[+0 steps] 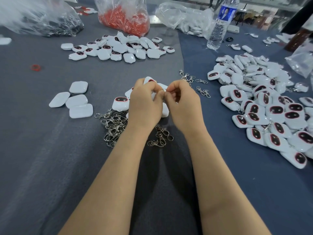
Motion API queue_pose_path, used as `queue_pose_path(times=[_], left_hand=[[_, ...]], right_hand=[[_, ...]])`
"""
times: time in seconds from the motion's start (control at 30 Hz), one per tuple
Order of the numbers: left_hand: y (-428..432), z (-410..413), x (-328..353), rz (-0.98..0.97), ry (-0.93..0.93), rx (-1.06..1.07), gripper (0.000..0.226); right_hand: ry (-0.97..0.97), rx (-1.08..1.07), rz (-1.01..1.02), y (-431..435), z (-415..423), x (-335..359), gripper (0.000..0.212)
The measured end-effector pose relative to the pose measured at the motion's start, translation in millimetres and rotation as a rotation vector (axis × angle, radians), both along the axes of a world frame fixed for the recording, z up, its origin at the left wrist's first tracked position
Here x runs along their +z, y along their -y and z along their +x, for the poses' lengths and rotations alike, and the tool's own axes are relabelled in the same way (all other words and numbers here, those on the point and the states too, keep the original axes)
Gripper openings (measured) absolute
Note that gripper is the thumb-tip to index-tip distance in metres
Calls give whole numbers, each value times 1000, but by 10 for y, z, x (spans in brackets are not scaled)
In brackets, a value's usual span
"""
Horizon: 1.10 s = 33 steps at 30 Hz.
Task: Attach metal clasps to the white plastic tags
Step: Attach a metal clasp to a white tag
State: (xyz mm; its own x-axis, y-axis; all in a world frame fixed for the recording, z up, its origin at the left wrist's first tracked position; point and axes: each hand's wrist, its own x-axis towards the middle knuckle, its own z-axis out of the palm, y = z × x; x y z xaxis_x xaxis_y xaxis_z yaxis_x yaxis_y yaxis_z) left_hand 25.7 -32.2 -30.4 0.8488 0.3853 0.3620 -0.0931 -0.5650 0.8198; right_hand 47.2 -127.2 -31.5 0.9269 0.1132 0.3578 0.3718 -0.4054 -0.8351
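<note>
Both hands are up at mid-table, fingertips meeting. Our L hand (pixel 145 102) curls round a white tag (pixel 149 80), whose dark face w/ red rim peeks above the knuckles. Our R hand (pixel 183 104) pinches a thin metal ring (pixel 164 90) btwn thumb & forefinger, right at the tag's edge. We can't tell if the ring is through the tag; fingers hide that spot.

A few more tags lie under the hands, incl. one face-up tag (pixel 120 102) just left of the L wrist. Nearer us there's a heap of loose clasps (pixel 113 128) beside the L forearm, and a smaller clasp bunch (pixel 160 137) btwn the forearms. Scattered clasps (pixel 194 82) lie just right of the R hand. Four face-down tags (pixel 74 99) sit touching each other on the left.

A far tag pile (pixel 118 48) sits back centre on the grey cloth (pixel 42 150). A big right pile (pixel 264 107) w/ clasps showing among the tags sits on the blue cloth (pixel 237 184).

At the back we see a water bottle (pixel 220 24), a bag of red bits (pixel 125 19), a clear bag w/ dark metal parts (pixel 39 19) and a clear bag w/ white pieces (pixel 184 17). A small red ring (pixel 35 67) lies alone at left.
</note>
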Motion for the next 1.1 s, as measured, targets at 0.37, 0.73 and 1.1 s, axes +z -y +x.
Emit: queue_pose_path(times=[0.37, 0.73, 1.1], left_hand=[[25, -32, -18, 121, -23, -4, 6], [40, -23, 11, -37, 19, -11, 5], [34, -24, 6, -60, 36, -31, 5]], right_hand=[[4, 0, -100, 70, 8, 16, 12], [-6, -55, 25, 17, 3, 28, 10], [-150, 28, 106, 69, 56, 30, 14]])
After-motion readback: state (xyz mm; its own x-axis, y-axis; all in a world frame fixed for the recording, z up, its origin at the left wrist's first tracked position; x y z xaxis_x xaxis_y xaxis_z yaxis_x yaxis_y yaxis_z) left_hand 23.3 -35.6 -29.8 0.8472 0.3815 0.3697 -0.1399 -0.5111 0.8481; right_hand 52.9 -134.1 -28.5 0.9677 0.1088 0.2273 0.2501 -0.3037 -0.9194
